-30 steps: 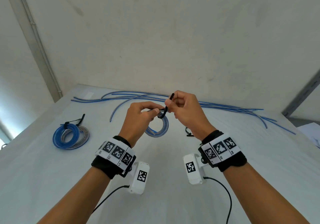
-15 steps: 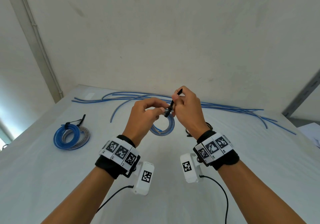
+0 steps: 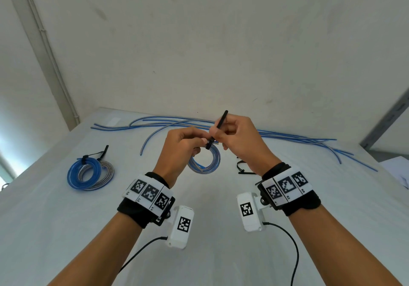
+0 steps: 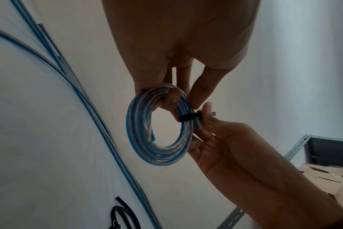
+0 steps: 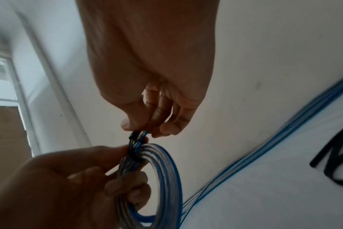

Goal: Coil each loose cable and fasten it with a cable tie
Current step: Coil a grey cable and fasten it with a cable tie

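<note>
Fastening a black cable tie (image 3: 217,128) around a coiled blue-and-clear cable (image 3: 204,163), held above a white table (image 3: 66,219).
Left hand (image 3: 180,150) grips the coil's top; right hand (image 3: 241,144) pinches the tie's tail. Behind the coil lie loose cables (image 3: 287,136); to its left, two tied coils (image 3: 89,171).

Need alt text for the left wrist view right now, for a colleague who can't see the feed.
The left hand holds a blue and clear cable coil in the air while the right hand pinches a black cable tie wrapped round the coil's right side. Loose blue cables lie on the white table behind, with more black ties at the bottom.
</note>
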